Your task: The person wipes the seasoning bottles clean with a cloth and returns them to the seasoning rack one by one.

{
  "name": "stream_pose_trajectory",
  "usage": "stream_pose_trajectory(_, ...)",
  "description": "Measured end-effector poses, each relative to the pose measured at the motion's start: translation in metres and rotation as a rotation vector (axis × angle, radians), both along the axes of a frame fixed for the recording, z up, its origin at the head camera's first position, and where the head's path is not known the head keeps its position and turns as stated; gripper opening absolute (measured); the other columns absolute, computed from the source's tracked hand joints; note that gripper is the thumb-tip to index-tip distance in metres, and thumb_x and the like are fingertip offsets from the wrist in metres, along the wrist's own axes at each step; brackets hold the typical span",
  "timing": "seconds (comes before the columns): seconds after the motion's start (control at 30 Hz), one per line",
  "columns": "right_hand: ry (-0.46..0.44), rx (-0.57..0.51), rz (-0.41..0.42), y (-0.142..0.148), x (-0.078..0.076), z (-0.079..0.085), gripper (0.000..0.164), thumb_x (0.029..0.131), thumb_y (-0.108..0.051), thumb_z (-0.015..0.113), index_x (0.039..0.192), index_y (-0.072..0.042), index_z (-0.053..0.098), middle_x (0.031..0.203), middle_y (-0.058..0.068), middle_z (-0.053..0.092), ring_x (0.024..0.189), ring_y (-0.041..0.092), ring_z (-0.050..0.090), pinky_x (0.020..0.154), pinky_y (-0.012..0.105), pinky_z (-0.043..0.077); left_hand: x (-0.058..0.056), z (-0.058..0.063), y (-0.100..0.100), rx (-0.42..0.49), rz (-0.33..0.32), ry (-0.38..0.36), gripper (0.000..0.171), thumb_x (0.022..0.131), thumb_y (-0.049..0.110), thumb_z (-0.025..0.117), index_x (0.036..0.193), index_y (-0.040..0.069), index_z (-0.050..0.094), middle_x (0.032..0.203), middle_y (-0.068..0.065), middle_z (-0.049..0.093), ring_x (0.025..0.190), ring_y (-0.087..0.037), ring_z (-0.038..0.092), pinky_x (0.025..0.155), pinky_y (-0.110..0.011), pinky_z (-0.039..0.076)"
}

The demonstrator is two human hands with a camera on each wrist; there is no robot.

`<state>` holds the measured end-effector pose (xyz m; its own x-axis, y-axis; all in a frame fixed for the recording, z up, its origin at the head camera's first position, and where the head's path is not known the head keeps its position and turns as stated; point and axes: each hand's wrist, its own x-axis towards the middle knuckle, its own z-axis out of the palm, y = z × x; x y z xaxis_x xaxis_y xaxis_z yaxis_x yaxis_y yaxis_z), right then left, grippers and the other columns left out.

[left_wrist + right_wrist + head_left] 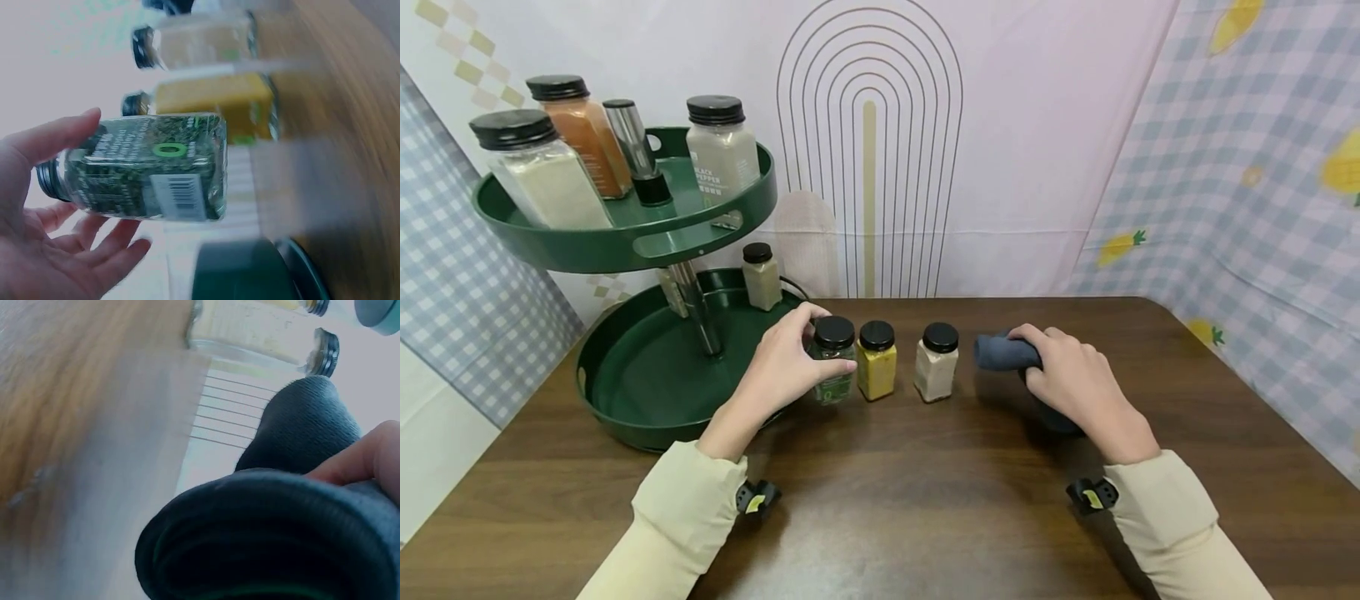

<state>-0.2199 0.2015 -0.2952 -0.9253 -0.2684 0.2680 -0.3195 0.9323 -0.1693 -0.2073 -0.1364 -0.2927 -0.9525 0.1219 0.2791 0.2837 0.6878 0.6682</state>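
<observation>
In the head view my left hand (790, 358) grips a small glass jar of dried green herbs (835, 379) with a black lid, beside the two-tier stand. The left wrist view shows my thumb against one side of this herb jar (153, 165) and my fingers at the other. Whether its base touches the table is unclear. To its right stand a jar of yellow powder (877, 371) and a jar of pale powder (936, 371), both black-lidded. At the right, my right hand (1071, 375) holds a folded dark blue-grey cloth (1003, 353), whose rolled folds (269, 494) fill much of the right wrist view.
A green two-tier round stand (625, 417) occupies the left of the wooden table (917, 500). Its upper tray bears large jars, including a black pepper jar (718, 158); a small jar (762, 283) stands on its lower tray. Curtain-like cloth (1015, 150) hangs behind.
</observation>
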Motion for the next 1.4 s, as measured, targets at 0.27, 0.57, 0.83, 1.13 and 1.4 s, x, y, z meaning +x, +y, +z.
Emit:
stream_pose_trajectory(0.27, 0.189, -0.141, -0.008, -0.005, 0.012, 0.011, 0.042, 0.079, -0.002, 0.052, 0.118, -0.017, 0.058, 0.097, 0.018, 0.063, 0.072, 0.034, 0.059, 0.054, 0.045, 0.043, 0.015, 0.005, 0.027, 0.157, -0.208, -0.077, 0.056, 0.066, 0.025, 0.084, 0.112, 0.021, 0.053, 0.097, -0.004, 0.060, 0.085, -0.017, 0.057, 0.074, -0.031, 0.051)
stream_pose_trajectory(0.57, 0.267, -0.274, 0.139, -0.026, 0.034, 0.029, 0.037, 0.081, -0.002, 0.065, 0.115, -0.015, 0.060, 0.110, 0.012, 0.062, 0.094, 0.034, 0.061, 0.077, 0.054, 0.046, 0.022, -0.013, 0.053, 0.289, -0.425, -0.135, 0.056, 0.066, 0.014, 0.084, 0.114, 0.018, 0.056, 0.100, -0.007, 0.060, 0.084, -0.015, 0.058, 0.075, -0.030, 0.050)
stream_pose_trajectory(0.83, 0.252, -0.250, 0.353, -0.040, 0.052, 0.032, 0.043, 0.077, 0.005, 0.063, 0.114, -0.016, 0.060, 0.136, 0.001, 0.052, 0.110, 0.026, 0.060, 0.082, 0.044, 0.050, 0.024, -0.023, 0.062, 0.207, -0.488, -0.167, 0.056, 0.073, 0.019, 0.079, 0.123, 0.012, 0.054, 0.110, -0.008, 0.054, 0.092, -0.012, 0.054, 0.083, -0.028, 0.047)
stream_pose_trajectory(1.13, 0.182, -0.026, 0.490, -0.049, 0.055, 0.027, 0.071, 0.072, 0.010, 0.056, 0.129, -0.031, 0.054, 0.131, 0.006, 0.053, 0.073, 0.019, 0.064, 0.057, 0.026, 0.041, 0.023, -0.031, 0.064, 0.245, -0.539, -0.236, 0.058, 0.075, 0.018, 0.078, 0.126, 0.012, 0.052, 0.107, -0.005, 0.062, 0.090, -0.011, 0.055, 0.081, -0.030, 0.048)
stream_pose_trajectory(1.4, 0.131, 0.075, 0.492, -0.054, 0.061, 0.029, 0.070, 0.069, 0.012, 0.056, 0.121, -0.035, 0.060, 0.129, 0.005, 0.052, 0.069, 0.019, 0.062, 0.057, 0.030, 0.046, 0.022, -0.034, 0.063, 0.132, -0.489, -0.278, 0.055, 0.074, 0.028, 0.079, 0.121, 0.013, 0.056, 0.108, -0.001, 0.060, 0.095, -0.011, 0.055, 0.082, -0.027, 0.046)
